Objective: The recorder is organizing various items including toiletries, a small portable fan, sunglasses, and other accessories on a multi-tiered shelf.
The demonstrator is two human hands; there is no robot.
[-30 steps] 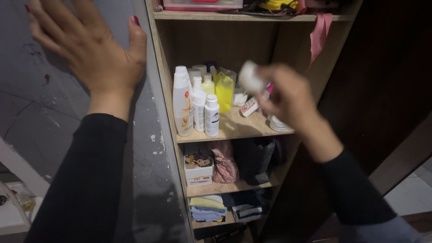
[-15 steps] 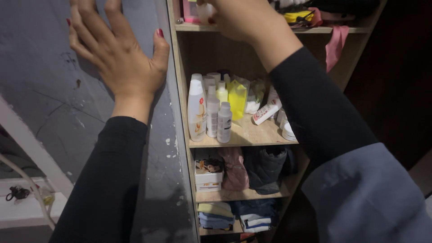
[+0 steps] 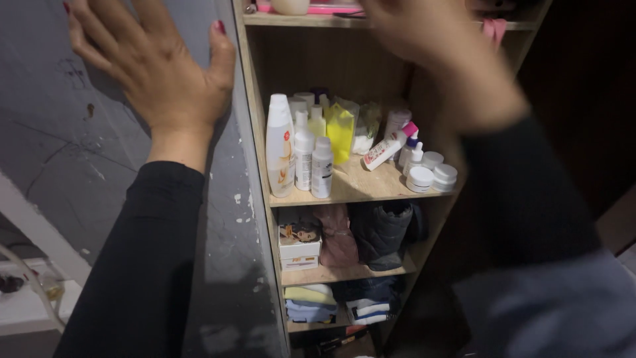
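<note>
My left hand point(image 3: 159, 73) lies flat with fingers spread against a scuffed grey panel point(image 3: 79, 179) left of a wooden shelf unit. My right hand point(image 3: 424, 33) is blurred, up by the top shelf point(image 3: 318, 20), with nothing seen in it. A round white jar point(image 3: 289, 5) stands on that top shelf, left of the hand and apart from it. On the middle shelf point(image 3: 361, 189) below stand a tall white bottle point(image 3: 279, 146), smaller bottles, a yellow pouch point(image 3: 340, 132), a white tube with a pink cap point(image 3: 389, 147) and low white jars point(image 3: 430, 176).
Lower shelves hold a white box point(image 3: 299, 246), a pink bag point(image 3: 336, 240), a dark padded garment point(image 3: 384, 232) and folded clothes point(image 3: 311, 301). A pink tray point(image 3: 331, 9) and pink cloth point(image 3: 491, 30) sit on top. Dark cabinet side stands at right.
My right hand carried the white jar from the middle shelf up to the top shelf, let it go and now draws back to the right. My left hand stayed on the panel.
</note>
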